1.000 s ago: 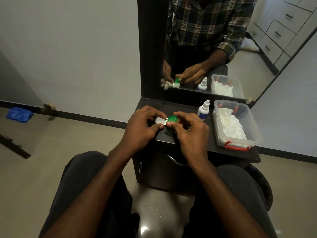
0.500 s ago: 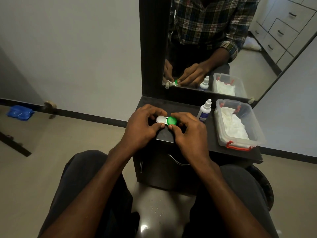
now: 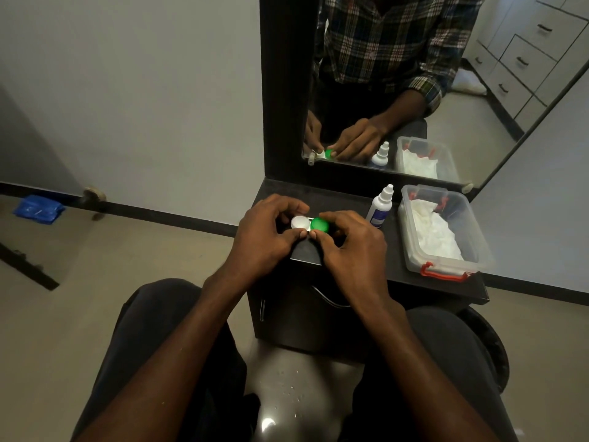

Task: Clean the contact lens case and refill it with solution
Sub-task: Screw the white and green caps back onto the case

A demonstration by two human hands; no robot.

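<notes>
The contact lens case (image 3: pixel 306 225) lies on the dark counter (image 3: pixel 338 199), with a white cap on its left well and a green cap (image 3: pixel 319 224) on its right well. My left hand (image 3: pixel 267 232) pinches the white-capped side between thumb and fingers. My right hand (image 3: pixel 347 240) curls its thumb and fingers round the green cap. The white solution bottle (image 3: pixel 379 207) with a blue label stands upright just right of my right hand, its nozzle cap on.
A clear plastic box (image 3: pixel 446 263) with red latches holds white tissues at the counter's right end. A mirror (image 3: pixel 414 90) stands behind the counter. A blue packet (image 3: pixel 36 209) lies on the floor at left. My knees flank the cabinet.
The green cap was tilted up a second ago; it now sits flat on the right well. Both hands stay on the case, nearly unmoved.
</notes>
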